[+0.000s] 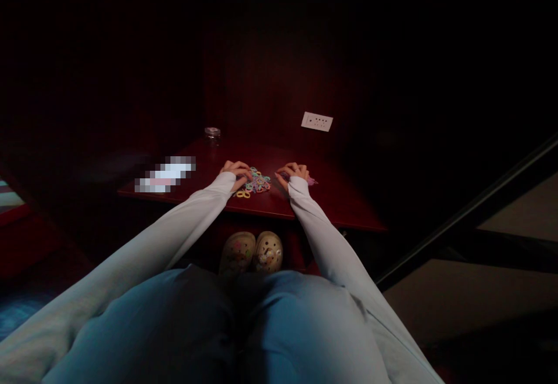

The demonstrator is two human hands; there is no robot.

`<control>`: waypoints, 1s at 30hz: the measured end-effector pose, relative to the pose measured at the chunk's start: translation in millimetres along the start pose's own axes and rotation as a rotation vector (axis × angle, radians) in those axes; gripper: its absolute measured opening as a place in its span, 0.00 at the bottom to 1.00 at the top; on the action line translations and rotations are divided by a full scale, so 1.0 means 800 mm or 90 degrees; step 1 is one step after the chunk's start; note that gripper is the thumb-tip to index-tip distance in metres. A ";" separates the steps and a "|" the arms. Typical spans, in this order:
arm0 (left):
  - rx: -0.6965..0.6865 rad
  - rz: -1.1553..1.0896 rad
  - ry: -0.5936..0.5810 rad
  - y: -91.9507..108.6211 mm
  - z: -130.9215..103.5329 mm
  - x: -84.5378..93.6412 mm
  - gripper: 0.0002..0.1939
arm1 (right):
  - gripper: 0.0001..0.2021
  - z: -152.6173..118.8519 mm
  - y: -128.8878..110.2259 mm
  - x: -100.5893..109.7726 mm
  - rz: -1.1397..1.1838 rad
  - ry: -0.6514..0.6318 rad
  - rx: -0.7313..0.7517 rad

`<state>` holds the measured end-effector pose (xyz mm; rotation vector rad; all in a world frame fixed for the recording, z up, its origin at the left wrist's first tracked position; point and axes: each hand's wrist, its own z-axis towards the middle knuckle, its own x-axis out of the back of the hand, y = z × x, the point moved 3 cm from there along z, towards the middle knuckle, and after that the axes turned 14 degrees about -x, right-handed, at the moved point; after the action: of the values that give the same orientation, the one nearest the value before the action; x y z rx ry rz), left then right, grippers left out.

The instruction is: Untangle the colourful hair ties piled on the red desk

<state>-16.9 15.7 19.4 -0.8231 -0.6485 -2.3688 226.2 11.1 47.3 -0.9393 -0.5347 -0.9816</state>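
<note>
A pile of small coloured bands (260, 183) lies on the dark red table (279, 205). My left hand (237, 172) rests at the pile's left side, its fingers bent over the bands; whether it grips any is too small to tell. To the right of the pile is my right hand (293, 173), curled low over the table, with its fingertips pointing left. Purple bands (312, 181) show beside and partly behind the right hand. What its fingertips hold, if anything, cannot be made out.
A clear lidded jar (212, 135) stands at the back left. A bright, pixelated flat object (166, 175) lies on the left of the table. A white socket plate (317, 121) is on the back wall. Two clogs (268, 251) are below the table's front edge.
</note>
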 end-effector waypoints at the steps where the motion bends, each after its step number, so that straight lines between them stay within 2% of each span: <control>1: 0.001 0.002 -0.003 0.000 0.000 -0.001 0.08 | 0.10 -0.006 -0.013 -0.002 0.006 -0.023 0.037; 4: 0.001 0.004 -0.002 0.000 -0.002 -0.004 0.07 | 0.10 -0.020 -0.043 -0.012 0.003 -0.078 0.121; 7: 0.004 0.011 -0.003 -0.001 -0.004 -0.007 0.06 | 0.10 -0.024 -0.054 -0.019 -0.010 -0.097 0.136; 13: -0.002 0.032 -0.009 -0.001 -0.003 -0.010 0.02 | 0.11 -0.021 -0.047 -0.021 -0.007 -0.104 0.099; 19: -0.005 0.033 -0.038 0.001 -0.003 -0.013 0.06 | 0.11 -0.021 -0.045 -0.023 -0.008 -0.110 0.089; 30: -0.014 0.049 -0.015 -0.012 -0.006 -0.023 0.04 | 0.09 -0.022 -0.046 -0.018 -0.020 -0.113 0.089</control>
<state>-12.5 26.1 1.7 -0.8704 -0.5912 -2.3046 186.7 -5.8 42.8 -0.8993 -0.7592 -0.8818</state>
